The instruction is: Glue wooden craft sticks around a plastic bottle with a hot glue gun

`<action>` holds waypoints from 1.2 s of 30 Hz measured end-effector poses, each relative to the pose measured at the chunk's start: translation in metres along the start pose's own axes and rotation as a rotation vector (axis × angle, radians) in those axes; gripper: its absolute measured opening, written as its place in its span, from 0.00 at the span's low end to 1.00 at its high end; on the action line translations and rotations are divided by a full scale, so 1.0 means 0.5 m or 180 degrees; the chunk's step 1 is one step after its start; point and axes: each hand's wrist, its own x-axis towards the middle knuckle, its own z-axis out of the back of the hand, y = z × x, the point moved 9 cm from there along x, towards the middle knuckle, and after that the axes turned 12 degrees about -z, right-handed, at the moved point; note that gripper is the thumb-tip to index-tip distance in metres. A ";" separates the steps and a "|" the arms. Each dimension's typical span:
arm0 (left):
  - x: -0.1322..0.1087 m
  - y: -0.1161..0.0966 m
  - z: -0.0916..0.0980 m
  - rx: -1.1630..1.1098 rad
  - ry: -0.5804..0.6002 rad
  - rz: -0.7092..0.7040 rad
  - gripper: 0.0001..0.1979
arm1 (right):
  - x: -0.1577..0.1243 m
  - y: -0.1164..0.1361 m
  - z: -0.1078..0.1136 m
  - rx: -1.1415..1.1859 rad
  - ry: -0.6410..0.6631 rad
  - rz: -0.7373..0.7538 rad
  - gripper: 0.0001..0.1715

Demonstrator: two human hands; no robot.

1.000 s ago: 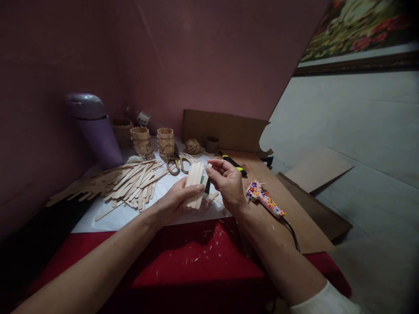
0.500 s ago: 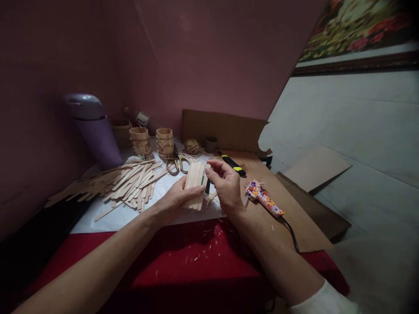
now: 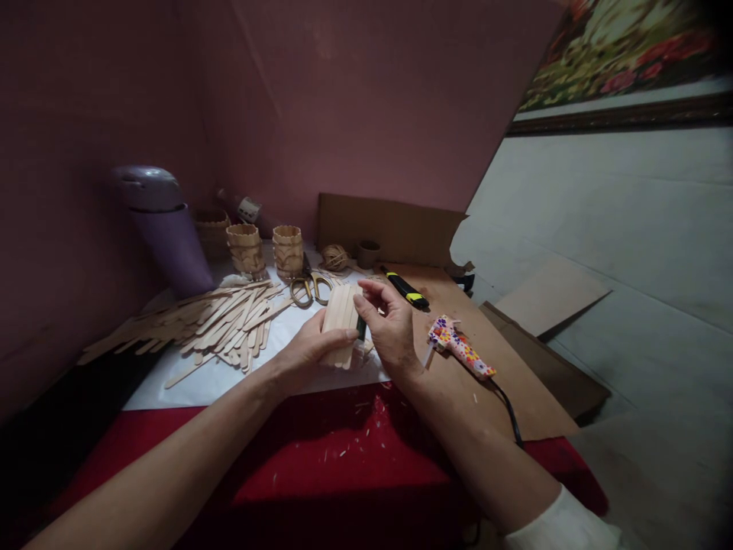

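Note:
My left hand is closed round a small holder clad in upright pale wooden sticks, held just above the white sheet. My right hand is closed in a pinch against the holder's right edge, pressing a wooden stick there; a dark green part of the holder shows beneath the fingers. A loose heap of wooden sticks lies to the left on the sheet.
A flower-patterned glue gun with a black cord lies on brown cardboard to the right. Scissors, a black-and-yellow cutter, twine ball, two finished stick cups and a purple flask stand behind. Red cloth covers the front.
My right hand has moved left until its fingers press on the holder's right edge. The left hand has stayed in place.

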 end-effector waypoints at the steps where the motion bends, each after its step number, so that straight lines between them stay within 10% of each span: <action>1: 0.000 -0.002 0.002 -0.0042 -0.0055 -0.0008 0.30 | -0.004 0.008 0.005 -0.0071 -0.0098 0.0123 0.17; 9: -0.004 -0.031 0.017 -0.0162 -0.0440 -0.0164 0.23 | -0.090 0.096 -0.002 -0.0871 -0.0159 0.1575 0.08; 36: 0.011 -0.019 0.054 -0.0603 -0.0754 -0.0399 0.19 | -0.114 0.081 -0.027 -0.1022 0.0091 0.1696 0.14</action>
